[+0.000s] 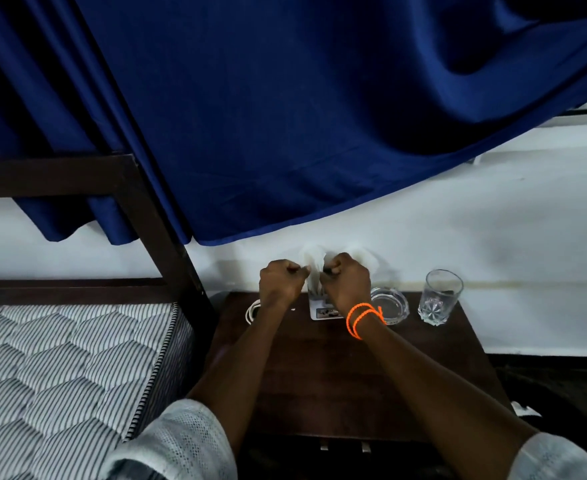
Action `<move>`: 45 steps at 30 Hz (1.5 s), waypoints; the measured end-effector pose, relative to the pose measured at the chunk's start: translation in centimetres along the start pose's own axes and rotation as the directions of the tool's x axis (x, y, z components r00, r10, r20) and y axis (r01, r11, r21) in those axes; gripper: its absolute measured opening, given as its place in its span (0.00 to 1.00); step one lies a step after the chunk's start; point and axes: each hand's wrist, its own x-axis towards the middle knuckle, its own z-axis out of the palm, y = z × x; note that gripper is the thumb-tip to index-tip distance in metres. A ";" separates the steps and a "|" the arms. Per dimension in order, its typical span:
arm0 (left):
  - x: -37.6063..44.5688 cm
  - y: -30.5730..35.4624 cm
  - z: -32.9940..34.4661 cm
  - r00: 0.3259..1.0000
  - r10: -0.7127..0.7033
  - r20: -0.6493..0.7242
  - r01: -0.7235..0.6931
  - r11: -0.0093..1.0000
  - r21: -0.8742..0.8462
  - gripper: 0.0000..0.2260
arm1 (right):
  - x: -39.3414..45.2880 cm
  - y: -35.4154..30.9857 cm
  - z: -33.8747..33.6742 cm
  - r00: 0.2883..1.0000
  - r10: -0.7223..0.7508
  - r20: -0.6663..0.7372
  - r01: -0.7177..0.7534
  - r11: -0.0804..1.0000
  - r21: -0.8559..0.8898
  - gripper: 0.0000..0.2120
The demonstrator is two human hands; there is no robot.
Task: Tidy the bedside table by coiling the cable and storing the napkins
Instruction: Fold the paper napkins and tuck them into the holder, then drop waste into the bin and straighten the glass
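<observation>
Both hands are raised over the far edge of the dark wooden bedside table (pixel 337 368), fists curled. The left hand (pixel 280 282) and right hand (pixel 345 284) each pinch the white napkins (pixel 314 259), which stand up between them out of a small white holder (pixel 321 308); the holder is largely hidden behind the right wrist, and its printed label is unreadable. At about 9 o'clock from the holder, a loop of white cable (pixel 252 311) peeks out from behind the left forearm, the rest covered. At 3 o'clock sit a glass ashtray (pixel 390 304) and, beyond it, a drinking glass (pixel 439 297)
</observation>
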 end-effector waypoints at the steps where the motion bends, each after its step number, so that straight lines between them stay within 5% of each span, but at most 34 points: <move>1: -0.6 0.2 -0.1 1.000 -0.005 -0.003 0.005 1.000 0.004 0.13 | -0.4 -0.1 -0.7 1.000 -0.009 -0.005 0.009 1.000 -0.018 0.08; 17: -11.6 5.4 2.7 0.978 0.096 0.183 -0.104 0.994 0.038 0.07 | -8.5 0.7 -14.0 0.993 0.091 -0.079 -0.099 0.989 -0.111 0.09; 37: -20.7 12.7 19.1 0.799 0.222 0.559 -0.258 0.966 -0.015 0.07 | -15.6 13.3 -28.1 0.885 0.339 -0.319 -0.402 0.902 -0.158 0.10; 45: -22.6 13.9 22.8 0.783 0.212 0.585 -0.214 0.975 -0.068 0.04 | -16.4 16.4 -30.3 0.867 0.390 -0.310 -0.459 0.868 -0.192 0.10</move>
